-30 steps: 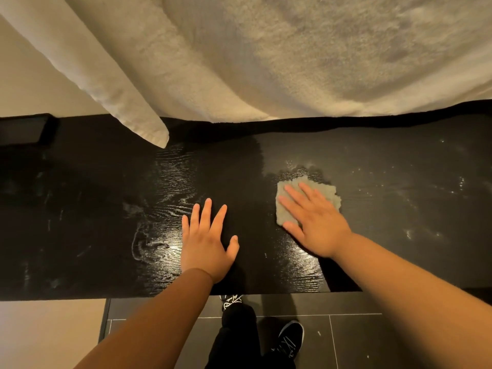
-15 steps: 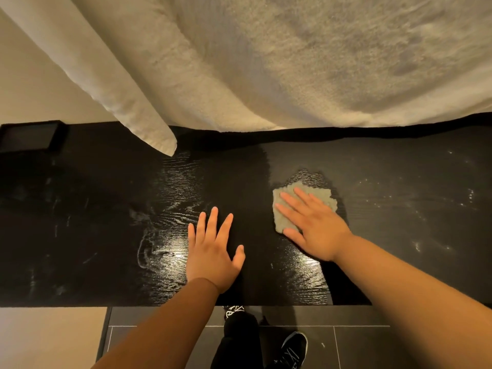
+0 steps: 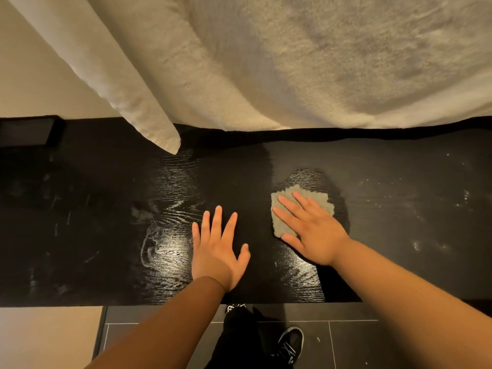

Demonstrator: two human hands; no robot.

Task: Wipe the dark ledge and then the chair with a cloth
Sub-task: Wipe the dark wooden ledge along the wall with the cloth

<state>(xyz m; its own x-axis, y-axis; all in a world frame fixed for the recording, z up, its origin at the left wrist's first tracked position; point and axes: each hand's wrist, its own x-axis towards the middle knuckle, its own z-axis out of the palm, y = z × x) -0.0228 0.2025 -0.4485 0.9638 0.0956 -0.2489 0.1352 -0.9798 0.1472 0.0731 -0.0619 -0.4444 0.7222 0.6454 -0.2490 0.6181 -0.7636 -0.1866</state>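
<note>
- On the dark ledge: one cloth, two hands, nothing else of the task in view.
- One cloth, grey-green and crumpled flat, lying right of centre on the ledge, about midway between the front and back edges.
- Cloth is mostly under the palm; the visible part sticks out past the fingertips and on the thumb side. Its long axis cannot be told, and the outline is ragged.
- Right hand: flat on the cloth, fingers straight and slightly spread, pressing down. Fingers point to the back-left and the forearm comes in from the lower right.
- Left hand: flat on the bare ledge just left of the cloth and apart from it. Fingers are spread with the thumb out to the right, pointing to the back; it holds nothing.
- One ledge of black wood grain, its long axis running left to right across the whole frame.
- Glossy streaked patch around the cloth and between the hands; pale specks and smears on the far right and far left parts.
- One pale towel hangs over the back edge. Its one folded corner drops to a point at left of centre, just above the ledge surface.
- One dark flat object at the back-left corner; what it is cannot be told.
- Two dark shoes below the front edge, one clear and one mostly hidden, on the dark tiled floor.
</note>
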